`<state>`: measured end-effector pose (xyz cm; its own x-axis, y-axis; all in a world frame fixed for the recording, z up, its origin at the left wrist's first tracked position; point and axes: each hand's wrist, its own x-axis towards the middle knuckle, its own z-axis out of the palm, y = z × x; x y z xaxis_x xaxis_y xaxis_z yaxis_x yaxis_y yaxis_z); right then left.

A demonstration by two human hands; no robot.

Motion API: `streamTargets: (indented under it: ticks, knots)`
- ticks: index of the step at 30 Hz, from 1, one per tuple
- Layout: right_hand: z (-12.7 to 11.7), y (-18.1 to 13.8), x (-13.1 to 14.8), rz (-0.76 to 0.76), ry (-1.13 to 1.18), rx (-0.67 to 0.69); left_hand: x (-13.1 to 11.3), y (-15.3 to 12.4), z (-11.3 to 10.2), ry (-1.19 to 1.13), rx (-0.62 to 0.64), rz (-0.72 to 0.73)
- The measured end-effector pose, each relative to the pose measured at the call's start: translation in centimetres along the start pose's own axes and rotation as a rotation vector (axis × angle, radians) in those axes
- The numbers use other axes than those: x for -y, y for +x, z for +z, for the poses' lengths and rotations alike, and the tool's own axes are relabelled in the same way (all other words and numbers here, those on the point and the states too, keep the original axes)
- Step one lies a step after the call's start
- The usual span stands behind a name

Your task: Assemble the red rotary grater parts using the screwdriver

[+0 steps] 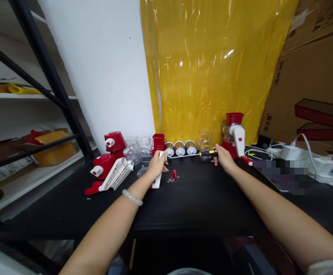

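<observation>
Our left hand [156, 165] grips a white handle [158, 176] upright; right hand [223, 158], at 3 o'clock, closes on a screwdriver [196, 154] aimed at it, prob. at a screw.

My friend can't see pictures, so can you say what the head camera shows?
Two bare hands work at a black table: the left hand holds a white plastic part, and the right hand holds a screwdriver whose tip points at it. Red and white kitchen grater parts and three metal drums lie behind, before a yellow plastic sheet.
</observation>
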<state>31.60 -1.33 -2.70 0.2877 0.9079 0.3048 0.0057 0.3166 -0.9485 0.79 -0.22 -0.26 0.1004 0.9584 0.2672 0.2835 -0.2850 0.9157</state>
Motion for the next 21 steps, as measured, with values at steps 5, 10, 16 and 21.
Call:
streamTargets:
  ticks: [5,10,16,21]
  knots:
    - [-0.02,0.37,0.26,0.069,0.165,0.001,-0.05,0.15,-0.09,-0.037,0.001,0.001]
    - [-0.09,0.23,0.12,0.012,0.119,0.017,-0.09,0.3,-0.16,-0.058,0.004,0.004]
    - [0.06,-0.03,0.06,-0.029,0.038,-0.002,-0.44,0.24,-0.28,-0.085,0.011,-0.001]
    - [0.1,-0.11,0.79,0.041,0.164,0.017,-0.42,0.32,-0.31,-0.087,0.011,0.007]
